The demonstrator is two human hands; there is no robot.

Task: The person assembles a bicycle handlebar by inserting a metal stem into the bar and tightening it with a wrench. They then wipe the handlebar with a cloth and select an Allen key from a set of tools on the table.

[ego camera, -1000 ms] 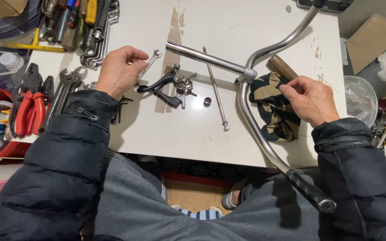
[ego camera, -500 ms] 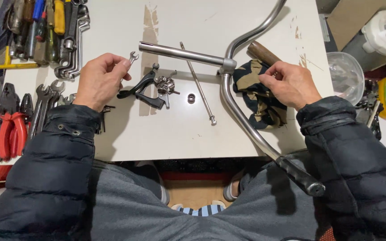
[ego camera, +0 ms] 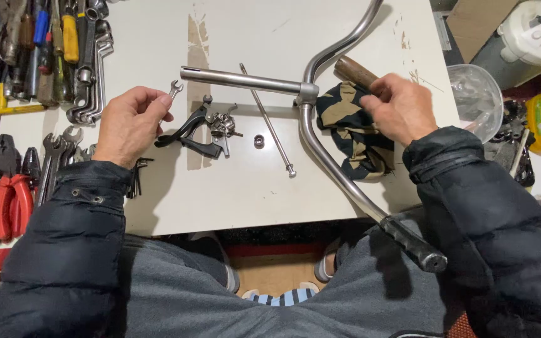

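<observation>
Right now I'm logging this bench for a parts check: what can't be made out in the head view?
- Wooden handle: its lower end is hidden under the right hand.
- Small wrench: its shank is hidden in the left hand.
- Handlebar: its far end is cut off by the top edge.
- Pliers: cut off by the left edge.

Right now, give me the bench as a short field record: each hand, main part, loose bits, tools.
left hand: holds a small open-end wrench, pinched at its shaft
right hand: closed on a brown wooden handle; tool head hidden
main part: silver handlebar with stem, lying on the white table, black grip past the near edge
cloth: camouflage rag under the right hand
loose bits: black brake lever, clamp hardware, small ring, long bolt
tools, left: wrenches, screwdrivers, red pliers
</observation>
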